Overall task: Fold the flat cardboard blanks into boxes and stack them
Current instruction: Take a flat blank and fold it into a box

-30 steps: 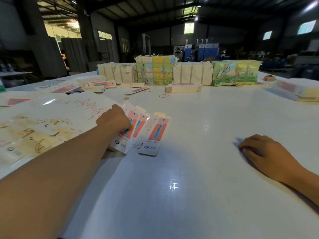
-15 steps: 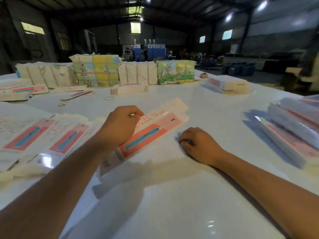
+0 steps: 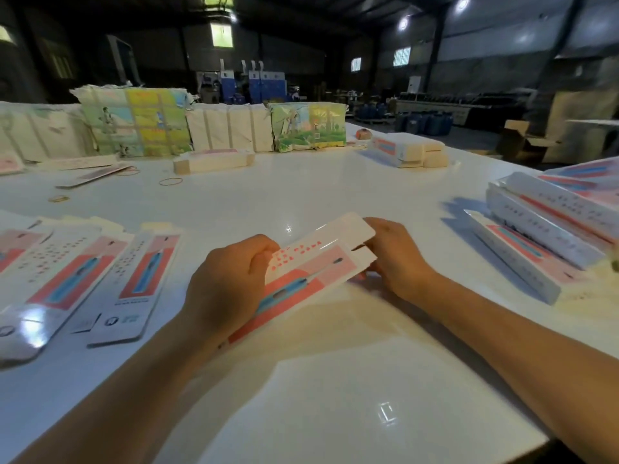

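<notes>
Held between both grips: a flat cardboard blank (image 3: 311, 262), pink and white with a blue pen picture, slanting from near-left to far-right just above the white bench (image 3: 335, 413). Left grip (image 3: 231, 279) clenched over the blank's nearer half, fingers curled round its edge, knuckles up. Right grip (image 3: 392, 256) grasping the far end, fingers curled at the flap, fingertips hidden behind the card. Left of the left grip, more flat blanks (image 3: 140, 283) fanned out on the bench, printed sides up. Right of the right grip, well apart, a pile of folded boxes (image 3: 542, 226), long and white with pink stripes, lying against each other. Beyond both grips, rubber bands (image 3: 170, 181) loose on the bench, one folded box (image 3: 214, 160) alone, and another small heap of boxes (image 3: 408, 150) farther right. Along the far edge, wrapped bundles (image 3: 140, 122) standing in a row, some with bright green and yellow cartoon wrapping, some plain white. Around, a dim warehouse hall with dark roof, ceiling lamps (image 3: 464, 3), small high windows, blue machines (image 3: 254, 85) at the back.
</notes>
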{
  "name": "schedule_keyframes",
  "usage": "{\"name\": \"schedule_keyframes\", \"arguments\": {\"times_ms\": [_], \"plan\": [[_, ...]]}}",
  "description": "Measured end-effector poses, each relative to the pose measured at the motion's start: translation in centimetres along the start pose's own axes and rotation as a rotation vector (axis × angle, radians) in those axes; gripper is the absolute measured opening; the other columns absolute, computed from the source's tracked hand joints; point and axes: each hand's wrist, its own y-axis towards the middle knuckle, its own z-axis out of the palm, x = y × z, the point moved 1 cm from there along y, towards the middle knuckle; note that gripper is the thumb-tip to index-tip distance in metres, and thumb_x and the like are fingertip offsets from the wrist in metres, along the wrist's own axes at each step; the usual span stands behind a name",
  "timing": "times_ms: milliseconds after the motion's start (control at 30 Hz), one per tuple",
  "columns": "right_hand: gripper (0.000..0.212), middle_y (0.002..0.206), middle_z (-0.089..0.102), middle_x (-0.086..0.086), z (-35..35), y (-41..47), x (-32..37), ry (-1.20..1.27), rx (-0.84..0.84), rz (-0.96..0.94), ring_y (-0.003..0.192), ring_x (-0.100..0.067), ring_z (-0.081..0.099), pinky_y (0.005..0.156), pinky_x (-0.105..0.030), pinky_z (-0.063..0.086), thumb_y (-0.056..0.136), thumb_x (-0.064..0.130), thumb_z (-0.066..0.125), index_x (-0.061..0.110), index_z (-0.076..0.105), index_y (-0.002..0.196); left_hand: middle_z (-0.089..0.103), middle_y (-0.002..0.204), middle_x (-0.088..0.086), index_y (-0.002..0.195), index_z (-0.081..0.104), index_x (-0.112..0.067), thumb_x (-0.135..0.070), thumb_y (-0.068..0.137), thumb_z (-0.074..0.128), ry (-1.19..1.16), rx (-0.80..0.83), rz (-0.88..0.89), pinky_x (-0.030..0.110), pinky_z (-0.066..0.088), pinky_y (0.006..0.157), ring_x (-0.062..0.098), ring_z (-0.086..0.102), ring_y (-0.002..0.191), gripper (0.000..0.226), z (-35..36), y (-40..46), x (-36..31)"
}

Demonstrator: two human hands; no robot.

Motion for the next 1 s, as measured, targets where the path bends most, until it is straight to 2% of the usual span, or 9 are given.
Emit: {"name": "schedule_keyframes", "arguments": {"times_ms": [67,167,267,367,500,667,833,900,1000], "plan": [[0.048,0.059,0.061,-0.015,0.0,-0.2,0.4,0.313,0.061,0.191,0.049,-0.028,0.054,0.035,-0.021,0.037,0.101,0.027,0.038,0.004,0.064,0.068,0.061,0.099,-0.012,0.102,0.055,-0.033,-0.045,0.097,0.031,0.037,-0.013,-0.004,0.015,0.048,0.057,0.011,0.063,0.069,0.028,0.0,0.0,0.2],[0.041,0.068,0.063,-0.019,0.1,-0.8,0.4,0.305,0.198,0.219,0.057,-0.031,0.046,0.033,-0.020,0.034,0.096,0.016,0.043,0.007,0.068,0.065,0.065,0.108,-0.005,0.108,0.059,-0.027,-0.040,0.099,0.035,0.050,-0.026,-0.005,0.015,0.048,0.059,0.012,0.062,0.072,0.028,0.2,-0.3,-0.1],[0.026,0.083,0.059,-0.022,0.0,-0.9,0.4,0.270,0.157,0.179,0.067,-0.033,0.040,0.033,-0.020,0.033,0.094,0.003,0.042,0.002,0.064,0.082,0.062,0.114,-0.003,0.121,0.056,-0.026,-0.063,0.084,0.027,0.131,-0.054,0.051,0.031,0.051,0.074,0.015,0.058,0.092,0.060,0.2,-0.6,-1.3],[0.022,0.091,0.060,-0.022,-0.3,-0.8,0.4,0.325,0.142,0.173,0.076,-0.033,0.044,0.038,-0.021,0.036,0.095,0.006,0.043,0.004,0.064,0.090,0.046,0.131,-0.010,0.143,0.030,-0.027,-0.086,0.062,0.024,0.304,0.047,0.091,0.032,0.038,0.088,0.012,0.045,0.112,0.101,0.8,-0.9,-2.6],[0.019,0.090,0.069,-0.017,-0.3,-1.2,0.6,0.411,0.194,0.165,0.081,-0.030,0.051,0.044,-0.022,0.046,0.092,0.014,0.050,0.006,0.065,0.101,0.049,0.125,-0.006,0.141,0.030,-0.024,-0.083,0.058,0.032,0.301,0.025,0.108,0.023,0.038,0.076,0.010,0.048,0.105,0.101,1.0,-1.4,-2.7],[0.026,0.115,0.057,-0.002,-0.3,-1.6,0.3,-0.222,-0.153,-0.358,0.092,-0.007,0.061,0.067,-0.021,0.052,0.099,0.016,0.047,0.017,0.058,0.122,0.048,0.119,-0.006,0.133,0.031,-0.026,-0.080,0.062,0.043,0.398,-0.014,-0.004,0.024,0.035,0.073,0.007,0.042,0.096,0.090,0.9,-0.8,-3.2],[0.028,0.140,0.043,-0.001,0.5,-2.5,-0.3,-0.741,-0.038,-0.517,0.128,-0.014,0.038,0.102,-0.023,0.032,0.097,0.022,0.050,0.016,0.063,0.122,0.048,0.122,-0.003,0.133,0.028,-0.024,-0.081,0.064,0.047,0.523,-0.057,-0.074,0.025,0.033,0.077,0.014,0.047,0.106,0.091,1.1,-0.6,-3.6],[0.027,0.144,0.040,0.002,1.0,-2.5,-0.2,-0.634,-0.006,-0.441,0.129,-0.010,0.037,0.104,-0.025,0.034,0.094,0.020,0.056,0.018,0.064,0.120,0.047,0.123,-0.002,0.133,0.027,-0.023,-0.081,0.065,0.046,0.552,-0.063,-0.075,0.026,0.036,0.080,0.014,0.047,0.108,0.091,1.1,-0.7,-3.6],[0.028,0.137,0.049,0.006,1.1,-2.2,0.5,0.040,0.147,-0.087,0.117,-0.009,0.053,0.098,-0.036,0.045,0.085,0.002,0.064,0.018,0.071,0.106,0.048,0.121,-0.003,0.133,0.028,-0.023,-0.080,0.065,0.048,0.509,-0.059,-0.090,0.028,0.040,0.083,0.014,0.048,0.107,0.091,0.8,-0.5,-3.2]]}}
